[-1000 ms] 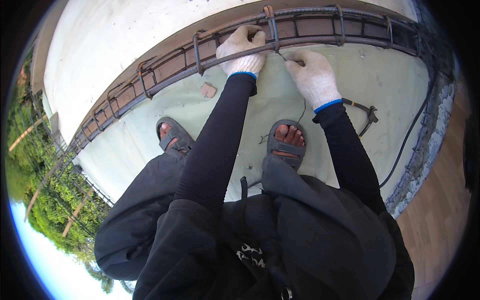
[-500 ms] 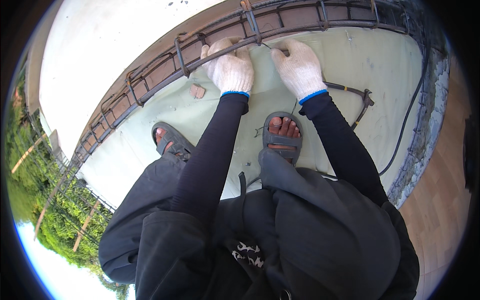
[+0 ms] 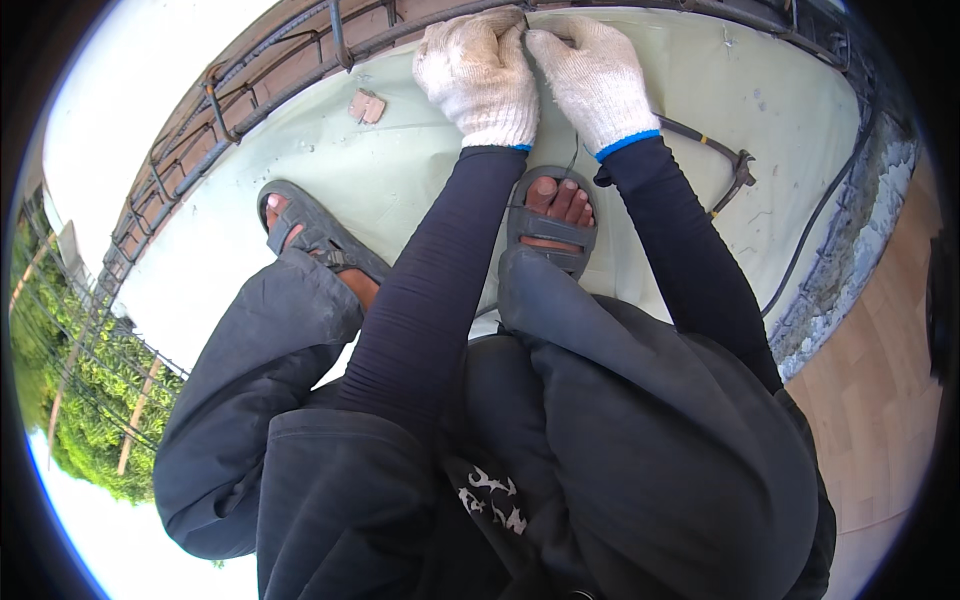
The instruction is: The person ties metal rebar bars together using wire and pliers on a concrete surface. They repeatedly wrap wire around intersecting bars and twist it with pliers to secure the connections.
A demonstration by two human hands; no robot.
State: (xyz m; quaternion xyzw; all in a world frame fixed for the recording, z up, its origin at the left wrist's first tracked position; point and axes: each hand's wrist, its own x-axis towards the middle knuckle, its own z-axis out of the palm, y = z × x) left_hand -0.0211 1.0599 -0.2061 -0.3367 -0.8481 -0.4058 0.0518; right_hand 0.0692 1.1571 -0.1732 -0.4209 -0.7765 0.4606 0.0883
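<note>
I squat on a pale green-grey slab (image 3: 420, 180) beside a long cage of rusty rebar (image 3: 270, 75) that runs along its far edge. My left hand (image 3: 478, 75), in a white knit glove, is closed on the bar at the top of the view. My right hand (image 3: 592, 75), gloved the same, sits right beside it with the fingertips pinched on a thin dark tie wire (image 3: 574, 152), which hangs down toward my right sandalled foot (image 3: 552, 225). The fingertips of both hands touch at the bar.
Pincers (image 3: 738, 172) with long handles lie on the slab to the right of my right forearm. A small pinkish spacer block (image 3: 366, 105) sits near the cage. A dark rod (image 3: 820, 215) curves along the crumbly right edge. Greenery (image 3: 90, 400) lies far below on the left.
My hands were apart on the rebar a second ago; they have come together at one spot. The cage and hands now sit closer and higher in view.
</note>
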